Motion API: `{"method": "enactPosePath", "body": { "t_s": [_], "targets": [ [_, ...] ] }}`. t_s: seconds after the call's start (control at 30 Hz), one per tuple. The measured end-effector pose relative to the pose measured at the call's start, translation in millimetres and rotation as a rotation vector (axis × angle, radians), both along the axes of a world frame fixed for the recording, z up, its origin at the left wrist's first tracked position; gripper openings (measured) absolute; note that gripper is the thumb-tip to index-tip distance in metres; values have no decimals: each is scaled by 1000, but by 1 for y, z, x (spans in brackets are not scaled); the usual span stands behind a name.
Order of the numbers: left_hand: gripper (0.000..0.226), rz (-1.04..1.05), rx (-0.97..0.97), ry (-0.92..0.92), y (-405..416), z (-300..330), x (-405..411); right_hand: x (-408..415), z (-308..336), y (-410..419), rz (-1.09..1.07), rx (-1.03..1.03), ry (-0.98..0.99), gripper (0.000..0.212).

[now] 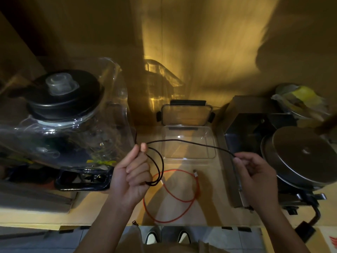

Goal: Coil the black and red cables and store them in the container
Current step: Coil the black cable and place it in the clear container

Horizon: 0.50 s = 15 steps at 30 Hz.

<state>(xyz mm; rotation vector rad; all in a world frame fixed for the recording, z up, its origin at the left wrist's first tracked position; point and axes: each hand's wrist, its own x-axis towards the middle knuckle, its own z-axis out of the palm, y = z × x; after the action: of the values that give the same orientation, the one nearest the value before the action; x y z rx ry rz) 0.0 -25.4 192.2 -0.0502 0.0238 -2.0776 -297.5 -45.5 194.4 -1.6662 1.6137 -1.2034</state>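
Note:
My left hand (pixel 134 175) pinches the black cable (pixel 184 141) between thumb and fingers, with two loops of it hanging below the hand. From there the cable stretches to the right over the clear open container (pixel 213 157). My right hand (pixel 255 172) grips its other end. The red cable (pixel 189 199) lies loose in a rough loop on the wooden counter below and between my hands, its white plug near the container's front edge. The container's lid (pixel 186 114) with black clips leans upright behind it.
A large clear water jug with a black cap (pixel 63 94) fills the counter on the left. A metal box and a steel round lid (pixel 302 157) crowd the right. A dark tray (pixel 82 179) sits left of my left hand. The counter's front edge (pixel 109 225) runs below.

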Motion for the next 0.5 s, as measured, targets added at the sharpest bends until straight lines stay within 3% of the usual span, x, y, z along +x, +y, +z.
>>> {"method": "enactPosePath", "body": {
  "t_s": [0.2,0.5],
  "targets": [
    [59,9,-74,-136,-7,11,-4,3,-3,1,53,86,89,24],
    [54,108,-80,-375,-16,27,-12,4,-12,3,413,256,416,24]
  ]
}}
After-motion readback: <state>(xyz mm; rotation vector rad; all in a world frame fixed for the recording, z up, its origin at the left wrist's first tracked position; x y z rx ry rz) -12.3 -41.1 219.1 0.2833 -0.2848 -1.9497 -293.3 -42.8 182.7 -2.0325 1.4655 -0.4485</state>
